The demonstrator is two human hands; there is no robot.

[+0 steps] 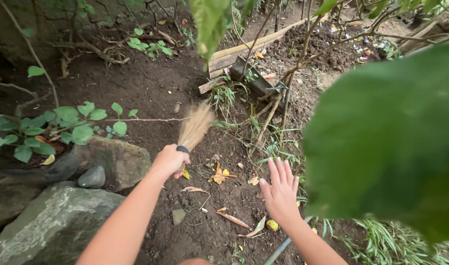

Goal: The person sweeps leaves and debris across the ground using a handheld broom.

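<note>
Left hand [169, 161] grips broom [194, 126], probably mid-sweep

Dark bare soil [151, 93] covers the ground, with grey rocks [52, 221] near left, wooden planks [244, 49] far off, big leaf [391, 142] right.

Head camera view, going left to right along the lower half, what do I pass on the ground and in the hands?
Large mossy rock → small smooth grey stone → left hand gripping a straw hand broom → yellow and brown fallen leaves → open right hand → big out-of-focus green leaf.
</note>
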